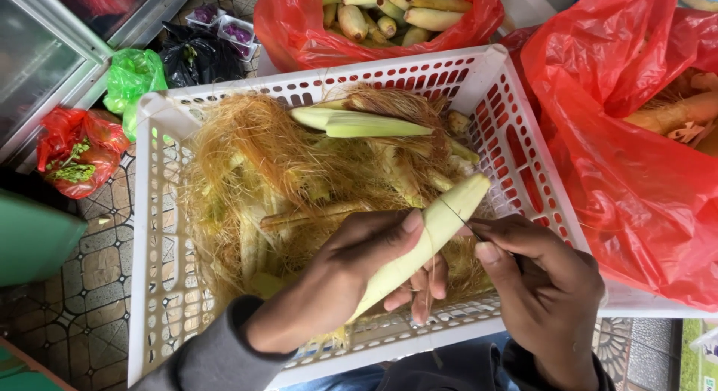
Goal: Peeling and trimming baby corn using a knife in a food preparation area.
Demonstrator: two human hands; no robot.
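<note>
Head view: the left hand (351, 275) grips a baby corn ear (430, 234) over the white crate's (149, 234) near right corner; the right hand (542, 275) pinches a thin blade (458, 215) against it — husk not yet off. Silk and husks (262, 174) fill the crate — many seemingly done.

Left hand (359, 275) curled in closed grip; right hand (542, 275) pinched shut, close beside.

Two hands (359, 279), one white crate (523, 159)
</note>
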